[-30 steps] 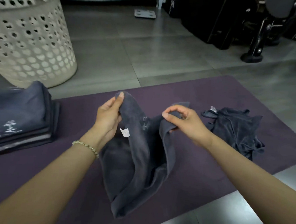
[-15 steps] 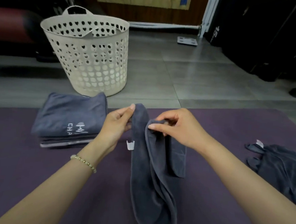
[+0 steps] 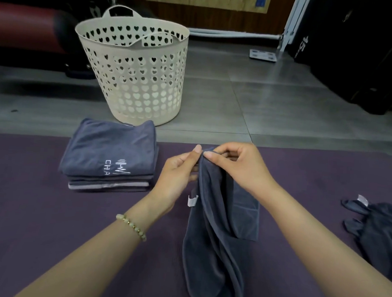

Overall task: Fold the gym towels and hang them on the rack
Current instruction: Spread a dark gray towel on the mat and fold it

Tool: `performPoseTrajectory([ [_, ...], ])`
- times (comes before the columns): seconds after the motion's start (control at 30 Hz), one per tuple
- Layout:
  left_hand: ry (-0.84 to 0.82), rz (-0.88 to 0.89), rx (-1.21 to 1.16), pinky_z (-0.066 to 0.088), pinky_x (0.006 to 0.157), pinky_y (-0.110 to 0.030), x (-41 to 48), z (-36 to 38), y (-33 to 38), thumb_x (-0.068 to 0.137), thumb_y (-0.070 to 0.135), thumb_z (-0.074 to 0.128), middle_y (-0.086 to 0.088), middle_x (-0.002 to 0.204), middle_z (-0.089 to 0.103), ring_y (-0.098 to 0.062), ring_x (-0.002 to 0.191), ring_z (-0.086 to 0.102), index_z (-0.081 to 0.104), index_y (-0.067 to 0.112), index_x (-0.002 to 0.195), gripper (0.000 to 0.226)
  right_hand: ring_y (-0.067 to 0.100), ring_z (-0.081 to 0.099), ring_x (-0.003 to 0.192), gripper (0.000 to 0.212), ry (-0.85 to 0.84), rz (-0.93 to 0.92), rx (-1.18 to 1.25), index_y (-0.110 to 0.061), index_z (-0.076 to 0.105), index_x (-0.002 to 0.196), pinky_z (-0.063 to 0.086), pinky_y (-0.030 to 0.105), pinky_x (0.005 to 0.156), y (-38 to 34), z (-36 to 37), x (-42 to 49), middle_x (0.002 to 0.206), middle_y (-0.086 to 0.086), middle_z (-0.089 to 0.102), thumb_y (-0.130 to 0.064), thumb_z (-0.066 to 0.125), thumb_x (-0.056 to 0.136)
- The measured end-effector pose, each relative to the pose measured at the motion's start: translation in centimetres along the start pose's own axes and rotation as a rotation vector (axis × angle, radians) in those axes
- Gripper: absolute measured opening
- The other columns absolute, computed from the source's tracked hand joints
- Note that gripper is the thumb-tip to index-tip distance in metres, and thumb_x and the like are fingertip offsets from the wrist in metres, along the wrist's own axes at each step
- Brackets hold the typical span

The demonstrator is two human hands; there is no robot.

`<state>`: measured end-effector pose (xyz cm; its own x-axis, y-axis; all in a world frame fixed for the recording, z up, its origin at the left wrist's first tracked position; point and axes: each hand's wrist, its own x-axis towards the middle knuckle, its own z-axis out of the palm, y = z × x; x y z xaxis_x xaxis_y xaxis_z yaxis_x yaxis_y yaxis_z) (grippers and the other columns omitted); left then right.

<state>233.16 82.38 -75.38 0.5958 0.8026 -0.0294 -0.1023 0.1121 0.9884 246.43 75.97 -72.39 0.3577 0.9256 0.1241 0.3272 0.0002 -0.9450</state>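
A dark grey gym towel (image 3: 217,241) hangs doubled lengthwise above the purple mat (image 3: 37,219), with a white tag on its left edge. My left hand (image 3: 177,177) and my right hand (image 3: 235,166) pinch its top corners, brought together side by side. A stack of folded grey towels (image 3: 109,156) with white lettering lies on the mat to the left of my hands. A crumpled grey towel (image 3: 378,233) lies on the mat at the right edge. No rack is in view.
A cream laundry basket (image 3: 135,75) with heart-shaped holes stands on the grey tile floor behind the stack. A small scale (image 3: 262,55) lies on the floor at the back. Dark gym equipment (image 3: 356,55) fills the back right.
My hands have come together, joining the towel's top corners, so the towel now hangs doubled. My view has swung up and left, bringing the whole basket and stack into sight.
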Motion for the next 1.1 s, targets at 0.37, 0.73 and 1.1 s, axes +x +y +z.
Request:
performPoseTrajectory([
  [0.37,0.148,0.057,0.056,0.050,0.061,-0.015,0.6,-0.2,-1.3,0.098,0.023,0.051,0.004,0.067,0.070,-0.003,0.064,0.063,0.068,0.007,0.085,0.026,0.004,0.057,0.073,0.017,-0.146,0.131,0.080,-0.015,0.063,0.091,0.046,0.014,0.071,2.2,0.4,0.0,0.081,-0.001,0.067,-0.022,0.074,0.081],
  [0.73,0.314,0.034,-0.025,0.057,0.077,-0.029,2.6,-3.1,-2.3,0.104,0.033,0.032,0.003,0.088,0.072,-0.013,0.079,0.069,0.051,-0.001,0.103,0.040,0.001,0.066,0.072,0.016,-0.281,0.277,0.129,-0.017,0.071,0.083,0.047,0.013,0.067,6.1,-0.2,-1.4,0.079,-0.007,0.073,-0.025,0.061,0.092],
  [1.1,-0.157,0.004,0.800,0.048,0.066,-0.034,0.9,-5.1,-5.9,0.078,0.077,0.044,0.011,0.054,0.061,-0.004,0.055,0.055,0.065,0.018,0.067,0.064,-0.002,0.047,0.049,0.037,-0.697,0.467,-0.205,-0.025,0.059,0.050,0.036,0.014,0.057,8.0,0.1,-1.3,0.052,-0.014,0.053,-0.034,0.073,0.083],
])
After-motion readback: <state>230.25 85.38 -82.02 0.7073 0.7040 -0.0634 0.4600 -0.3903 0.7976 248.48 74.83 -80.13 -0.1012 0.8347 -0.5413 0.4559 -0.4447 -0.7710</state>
